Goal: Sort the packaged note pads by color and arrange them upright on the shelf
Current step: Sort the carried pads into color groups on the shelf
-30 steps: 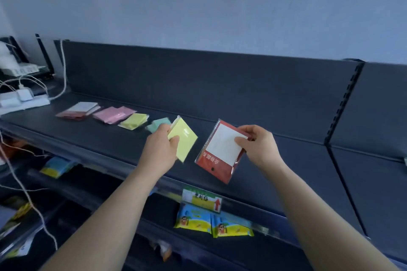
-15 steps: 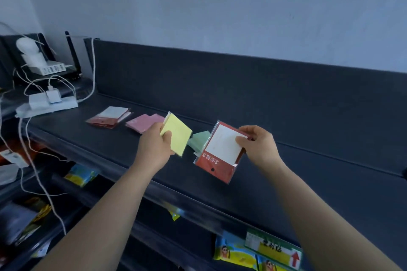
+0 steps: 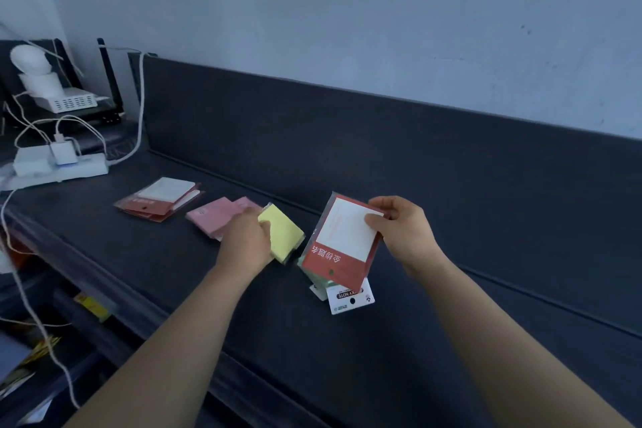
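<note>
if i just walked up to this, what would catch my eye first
The red-and-white pack, pinched in the right hand and tilted above the dark shelf, stands out most. Just left of it, the left hand holds a yellow pad. Farther left on the shelf lie pink pads and a stack of red packs.

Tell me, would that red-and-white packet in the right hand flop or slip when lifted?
Probably stiff: the red-and-white packet looks flat though the right hand pinches only one corner. Likely light, since a pinch carries it. Its clear wrapper looks glossy, so perhaps slippery.
</note>
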Available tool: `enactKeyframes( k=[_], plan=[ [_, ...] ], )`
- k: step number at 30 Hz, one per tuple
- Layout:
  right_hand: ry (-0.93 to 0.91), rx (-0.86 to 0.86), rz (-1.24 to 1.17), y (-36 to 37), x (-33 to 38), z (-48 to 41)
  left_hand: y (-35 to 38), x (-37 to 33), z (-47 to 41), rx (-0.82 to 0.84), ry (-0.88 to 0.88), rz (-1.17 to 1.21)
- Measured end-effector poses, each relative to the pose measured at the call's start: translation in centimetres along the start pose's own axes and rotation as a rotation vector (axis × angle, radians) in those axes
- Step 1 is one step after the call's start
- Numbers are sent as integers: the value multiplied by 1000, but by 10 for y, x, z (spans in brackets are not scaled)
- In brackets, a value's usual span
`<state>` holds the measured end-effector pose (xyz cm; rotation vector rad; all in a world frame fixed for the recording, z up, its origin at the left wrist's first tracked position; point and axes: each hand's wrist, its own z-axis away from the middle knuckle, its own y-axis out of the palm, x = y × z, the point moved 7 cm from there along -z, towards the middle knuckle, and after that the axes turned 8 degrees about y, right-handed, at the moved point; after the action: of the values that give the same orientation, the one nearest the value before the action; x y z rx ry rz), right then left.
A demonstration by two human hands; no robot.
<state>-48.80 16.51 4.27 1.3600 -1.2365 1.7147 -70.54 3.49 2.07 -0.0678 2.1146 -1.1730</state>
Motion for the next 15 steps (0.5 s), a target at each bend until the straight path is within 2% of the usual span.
enactKeyframes(
  k=[8, 12, 15],
  plan=[
    [1, -7, 4, 32, 11, -27, -9, 24, -20, 32, 84, -190],
    [-19, -31, -4, 62, 25, -35, -33, 24, -30, -12, 197, -67],
    [-23, -35, -28, 93, 38, -40, -38, 30, -39, 125, 217, 134]
  ],
)
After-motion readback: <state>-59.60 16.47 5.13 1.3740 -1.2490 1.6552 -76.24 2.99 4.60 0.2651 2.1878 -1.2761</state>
